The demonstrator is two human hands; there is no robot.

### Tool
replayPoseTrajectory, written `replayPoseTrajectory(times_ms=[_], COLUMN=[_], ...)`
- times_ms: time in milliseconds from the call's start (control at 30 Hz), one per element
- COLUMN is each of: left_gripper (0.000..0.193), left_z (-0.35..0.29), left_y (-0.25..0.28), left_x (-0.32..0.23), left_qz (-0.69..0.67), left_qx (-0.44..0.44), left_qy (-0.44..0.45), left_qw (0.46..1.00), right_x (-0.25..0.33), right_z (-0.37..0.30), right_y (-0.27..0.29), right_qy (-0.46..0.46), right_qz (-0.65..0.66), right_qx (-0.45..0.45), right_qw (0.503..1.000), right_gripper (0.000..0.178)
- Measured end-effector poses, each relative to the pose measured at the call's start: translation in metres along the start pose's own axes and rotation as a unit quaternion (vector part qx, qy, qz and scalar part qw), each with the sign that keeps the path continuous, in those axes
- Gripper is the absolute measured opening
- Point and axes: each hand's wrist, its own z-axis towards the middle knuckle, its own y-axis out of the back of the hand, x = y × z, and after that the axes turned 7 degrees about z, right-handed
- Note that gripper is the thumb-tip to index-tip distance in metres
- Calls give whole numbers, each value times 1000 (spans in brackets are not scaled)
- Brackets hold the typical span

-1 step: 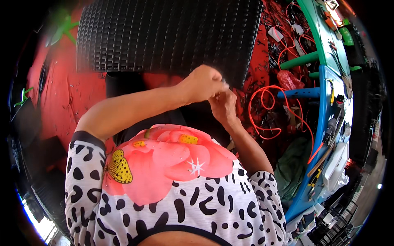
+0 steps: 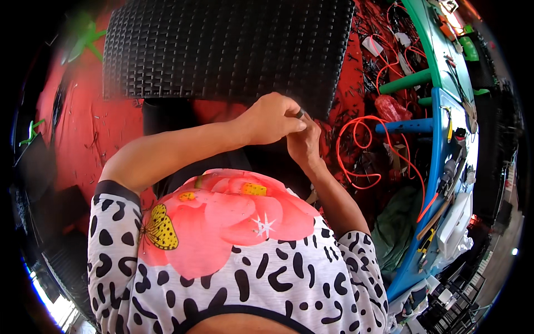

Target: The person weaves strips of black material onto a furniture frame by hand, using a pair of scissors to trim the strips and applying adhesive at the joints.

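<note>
A black woven panel, like the strip weave of rattan furniture, fills the top of the view. At its near right corner my two hands meet. My left hand is closed, thumb and fingers pinched together. A small dark band or bit of strip shows at its fingertips; I cannot make out whether it is held. Just behind and below those fingertips is my right hand, its fingers curled and partly covered by the left hand. What it grips, if anything, is hidden.
Red floor strewn with black scraps lies around the panel. To the right, an orange hose loops beside a blue stool leg and a green one. Tools, including a dark power tool, lie on the bench-like blue top.
My left hand has dropped slightly and its fingers have turned, with the small dark band now plainer at the fingertips. The right hand and the panel stay nearly where they were.
</note>
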Motion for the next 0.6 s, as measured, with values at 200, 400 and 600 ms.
replayPoseTrajectory(times_ms=[200, 400, 600], left_gripper=[31, 11, 8], left_z=[-5, 0, -26], left_y=[3, 16, 8], left_x=[6, 29, -20], left_qz=[136, 266, 182], left_qx=[-160, -106, -133], left_qy=[-180, -295, -388], left_qw=[961, 912, 894], right_x=[11, 28, 5], right_z=[1, -1, -11], right_y=[5, 19, -7], right_qy=[-41, -118, -48], right_qz=[226, 485, 289], right_qx=[-58, 5, 77], right_qw=[972, 866, 953], right_gripper=[15, 17, 35])
